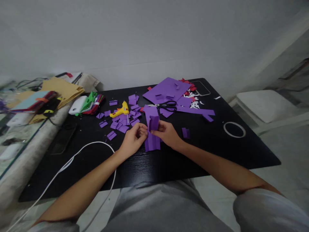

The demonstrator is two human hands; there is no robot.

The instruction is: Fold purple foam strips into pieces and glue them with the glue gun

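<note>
Wrinkled grey cloth (166,206) | left fingers (140,126), right fingers (158,133) pinching creased purple paper (151,143) | wood-grained black tabletop (135,169)

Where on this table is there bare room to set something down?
Between the held purple paper and the front edge of the black table; also right, between the folded purple piece and the pale ring. Crowded: around the yellow glue gun and, farther back, the scissors, large purple sheet and white scraps.
</note>
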